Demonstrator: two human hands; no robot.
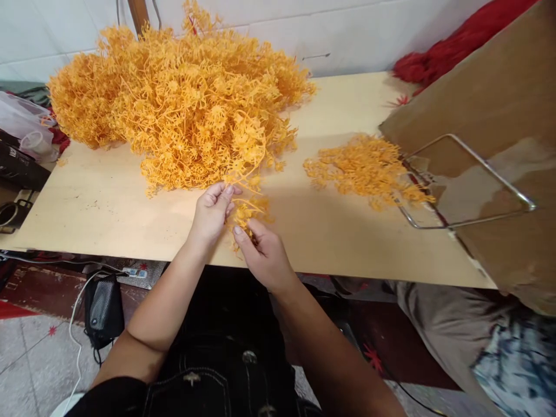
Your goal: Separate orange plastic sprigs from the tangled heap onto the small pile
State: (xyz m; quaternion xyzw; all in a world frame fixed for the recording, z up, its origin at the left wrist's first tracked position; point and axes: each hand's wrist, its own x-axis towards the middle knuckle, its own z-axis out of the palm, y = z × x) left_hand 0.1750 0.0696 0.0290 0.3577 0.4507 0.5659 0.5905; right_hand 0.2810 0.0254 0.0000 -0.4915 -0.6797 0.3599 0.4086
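A large heap of orange artificial flower sprigs point(200, 104) lies at the back left of the pale table point(330, 243). In front of the heap, my left hand point(212, 211) is closed, its thumb and fingers pinching the thin stem of an orange sprig. Close to its right, my right hand point(264, 252) is closed on the lower orange flowers point(245, 211) of a small sprig; its fingertips are partly hidden by the blossoms. Farther right, a smaller flat pile of orange sprigs point(360, 168) rests on the table.
A bent metal wire frame point(490, 165) leans by a large brown cardboard sheet point(478, 104) at the right. Red material point(443, 55) lies behind it. At the left edge are a plastic cup point(37, 145) and a black box point(21, 162). Another person's leg point(434, 318) shows at lower right.
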